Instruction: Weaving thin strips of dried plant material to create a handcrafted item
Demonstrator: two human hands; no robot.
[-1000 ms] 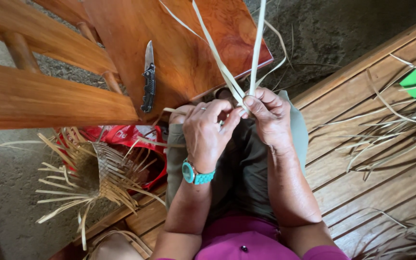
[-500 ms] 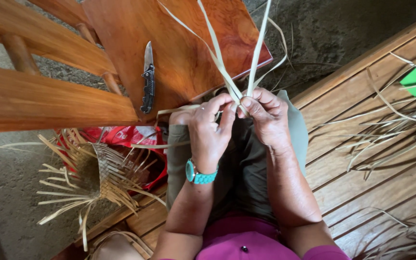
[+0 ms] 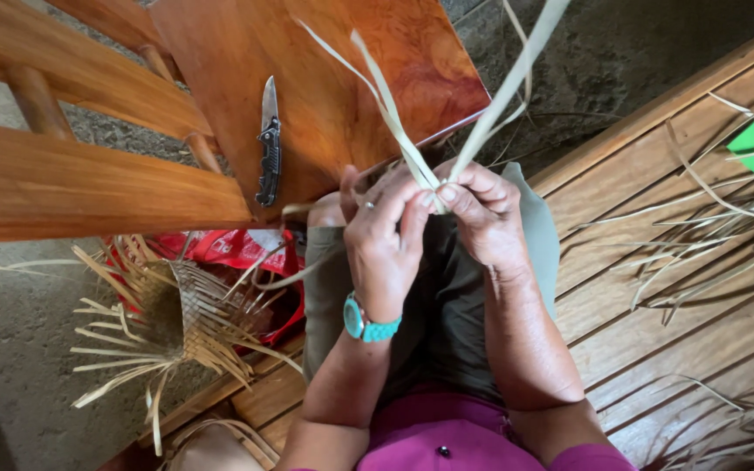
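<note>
Both the left hand [image 3: 384,249] and right hand [image 3: 482,218] are pinching pale palm-leaf strips [image 3: 412,144] between clamped fingers, a folding knife [image 3: 268,139] lying at ten o'clock.

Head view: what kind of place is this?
Likely an informal home or yard weaving spot. Both hands pinch pale flat leaf strips; a half-woven straw basket lies on rough concrete ground; loose strips litter the brown wooden plank platform.

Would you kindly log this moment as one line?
left hand: pinching pale leaf strips | right hand: pinching same strips | knife: on wooden chair
</note>
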